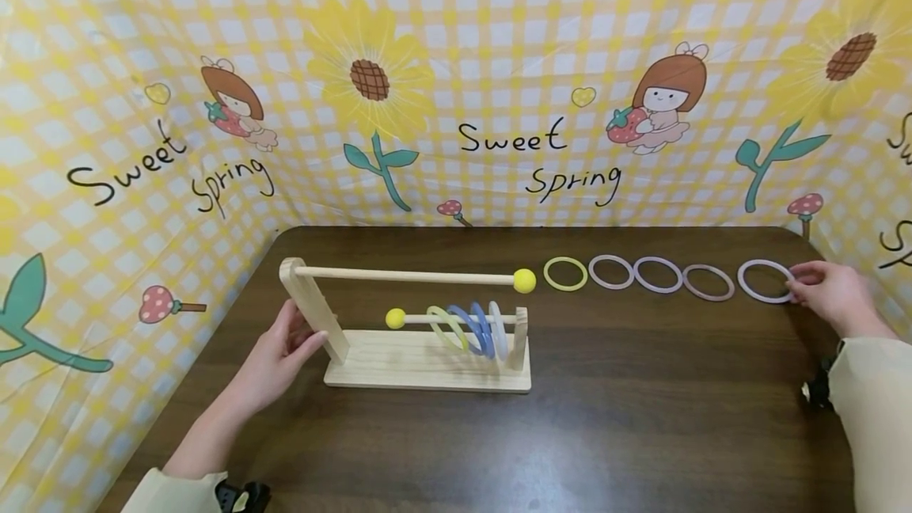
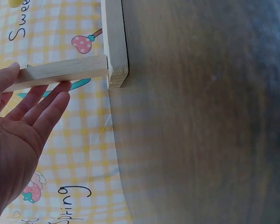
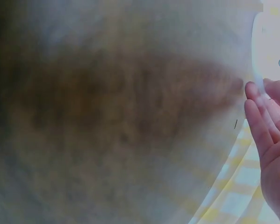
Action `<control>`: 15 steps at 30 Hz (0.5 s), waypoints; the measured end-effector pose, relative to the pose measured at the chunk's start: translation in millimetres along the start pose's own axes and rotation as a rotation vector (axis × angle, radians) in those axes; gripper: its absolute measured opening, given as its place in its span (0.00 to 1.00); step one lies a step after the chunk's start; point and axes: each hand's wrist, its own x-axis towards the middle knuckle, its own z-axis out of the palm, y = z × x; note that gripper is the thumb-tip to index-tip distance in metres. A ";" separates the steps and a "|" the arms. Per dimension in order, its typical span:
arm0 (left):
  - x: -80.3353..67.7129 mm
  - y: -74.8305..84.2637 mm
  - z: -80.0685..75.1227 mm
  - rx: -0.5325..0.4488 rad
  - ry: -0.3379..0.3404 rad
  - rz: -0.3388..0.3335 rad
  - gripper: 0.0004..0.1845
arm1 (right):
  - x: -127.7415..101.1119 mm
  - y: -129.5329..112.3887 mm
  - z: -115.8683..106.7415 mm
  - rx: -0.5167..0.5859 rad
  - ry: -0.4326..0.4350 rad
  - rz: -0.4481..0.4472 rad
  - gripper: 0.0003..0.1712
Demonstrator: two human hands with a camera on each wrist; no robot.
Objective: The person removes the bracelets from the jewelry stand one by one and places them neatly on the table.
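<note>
A wooden stand [image 1: 427, 372] with two horizontal rods stands left of the table's middle. My left hand [image 1: 278, 351] holds its tall left post [image 1: 313, 311], thumb on one side and fingers on the other, as the left wrist view also shows. Several yellow-green, blue and white rings [image 1: 479, 331] hang on the lower rod [image 1: 416, 320]. Over at the far right, my right hand [image 1: 834, 291] pinches the right edge of a pale lavender ring [image 1: 744, 283] between thumb and fingertips. In the right wrist view that ring is washed out by glare beside the fingers.
A row of rings runs along the back right: a yellow one [image 1: 547, 282], then lavender [image 1: 636, 282] and pinkish [image 1: 725, 295] ones. Yellow balls [image 1: 524, 281] cap the rod ends. A yellow checked cloth [image 1: 484, 85] rises behind the dark wooden table [image 1: 641, 418].
</note>
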 end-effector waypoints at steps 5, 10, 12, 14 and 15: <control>0.2 -0.2 -0.5 -0.012 0.002 0.005 0.23 | 2.2 0.7 -2.3 0.016 -0.015 0.021 0.15; 0.5 0.2 -1.1 -0.004 0.004 0.010 0.23 | 2.3 -0.8 -2.4 -0.004 -0.019 0.033 0.15; 0.6 0.7 -1.1 0.001 0.004 0.012 0.23 | 2.3 -1.2 -2.2 -0.022 -0.016 0.024 0.14; 0.5 1.3 -1.1 0.008 0.005 0.012 0.24 | 2.8 -1.4 -1.6 -0.053 -0.015 0.007 0.14; 0.3 1.5 -1.2 0.010 0.005 0.011 0.24 | 3.4 -1.2 -1.4 -0.071 -0.016 -0.003 0.14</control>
